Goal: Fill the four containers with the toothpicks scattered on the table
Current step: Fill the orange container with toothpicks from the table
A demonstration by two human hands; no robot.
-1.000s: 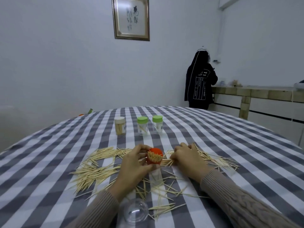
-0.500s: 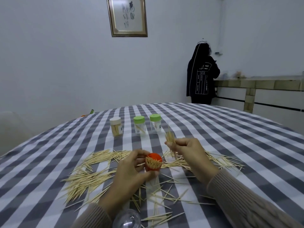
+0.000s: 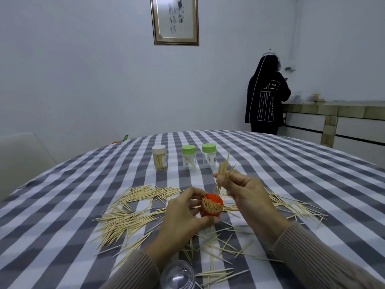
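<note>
3 capped containers stand in a row farther back on the checked table. Curled around the orange container, my left hand tilts it toward me, while my right hand pinches a bundle of toothpicks just above it. Loose toothpicks lie scattered around both.

- The room I look into is evenly and rather dimly lit, with a cool grey cast; I cannot tell where the light comes from.
- Shadows under my hands are faint and soft.
- My right hand is slightly blurred.
- The checked surface bows outward, its stripes curving toward the frame edges.
- The clear dome near my left sleeve shows small glints.
</note>
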